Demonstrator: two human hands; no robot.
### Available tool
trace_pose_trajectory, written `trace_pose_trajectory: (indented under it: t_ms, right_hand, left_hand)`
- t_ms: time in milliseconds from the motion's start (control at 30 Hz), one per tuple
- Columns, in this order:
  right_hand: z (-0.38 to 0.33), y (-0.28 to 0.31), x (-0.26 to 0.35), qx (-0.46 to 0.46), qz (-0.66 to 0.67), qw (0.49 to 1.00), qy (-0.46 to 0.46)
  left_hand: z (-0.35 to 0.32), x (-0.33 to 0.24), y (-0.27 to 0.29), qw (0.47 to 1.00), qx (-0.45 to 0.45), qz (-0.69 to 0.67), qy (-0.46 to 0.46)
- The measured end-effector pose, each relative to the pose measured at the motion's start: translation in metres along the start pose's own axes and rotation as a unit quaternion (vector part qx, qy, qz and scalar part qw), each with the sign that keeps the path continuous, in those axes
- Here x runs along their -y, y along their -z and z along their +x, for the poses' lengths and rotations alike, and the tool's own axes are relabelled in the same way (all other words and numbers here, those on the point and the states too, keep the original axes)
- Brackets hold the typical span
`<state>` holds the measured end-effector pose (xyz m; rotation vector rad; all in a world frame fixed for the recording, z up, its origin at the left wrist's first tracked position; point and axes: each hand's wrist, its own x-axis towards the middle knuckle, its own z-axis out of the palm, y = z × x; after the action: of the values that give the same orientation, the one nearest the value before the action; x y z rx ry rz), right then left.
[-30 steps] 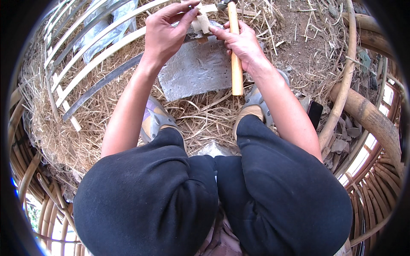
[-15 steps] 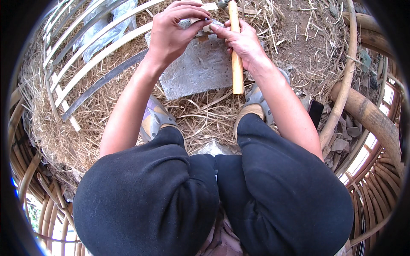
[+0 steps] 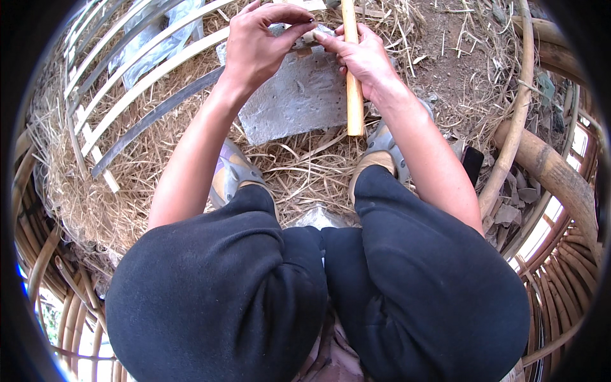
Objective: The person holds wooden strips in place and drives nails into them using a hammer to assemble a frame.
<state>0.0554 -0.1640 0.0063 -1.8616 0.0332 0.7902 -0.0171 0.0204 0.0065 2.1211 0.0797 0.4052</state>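
Observation:
My left hand (image 3: 259, 41) is above the far end of a grey concrete block (image 3: 293, 105), thumb and forefinger pinched together. A tiny dark tip shows between them, too small to name. Close beside it, my right hand (image 3: 368, 60) has its fingers around the pale wooden handle of a hammer (image 3: 354, 105), which points toward me. The hammer's head is at the top edge and hardly shows. My right thumb reaches left onto small pale wood ends (image 3: 307, 39) lying over the block. Light and dark curved slats (image 3: 168, 63) run from there to the left in an open lattice.
Straw and shavings (image 3: 159, 181) cover the ground, with clear plastic (image 3: 137, 48) under the slats. My shod feet (image 3: 238, 175) flank the block. A black phone (image 3: 471, 164) lies at right near bamboo poles (image 3: 554, 169). Stacked bamboo lengths (image 3: 563, 274) curve along the right rim.
The hammer has shifted slightly upward in the view, its head slipping mostly out of sight. My left fingertips have risen a little; both hands stay close together over the block.

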Motion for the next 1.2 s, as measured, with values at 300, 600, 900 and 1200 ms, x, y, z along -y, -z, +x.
trace_pose_trajectory:
  t_ms: [300,600,900,1200]
  right_hand:
    - [0.001,-0.003,-0.001,-0.002,0.035,0.999,-0.003]
    - [0.000,-0.002,0.000,-0.003,0.029,1.000,0.003]
    - [0.001,0.000,-0.001,-0.005,0.037,0.999,-0.015]
    - [0.001,-0.002,0.000,-0.008,0.034,0.999,-0.007]
  left_hand:
    - [0.002,-0.008,0.001,0.999,0.027,-0.001,0.040]
    - [0.004,-0.010,0.000,0.997,0.013,-0.039,0.064]
    - [0.005,-0.010,-0.002,0.998,0.014,-0.028,0.058]
    - [0.002,0.010,-0.002,0.997,0.027,0.052,-0.040]
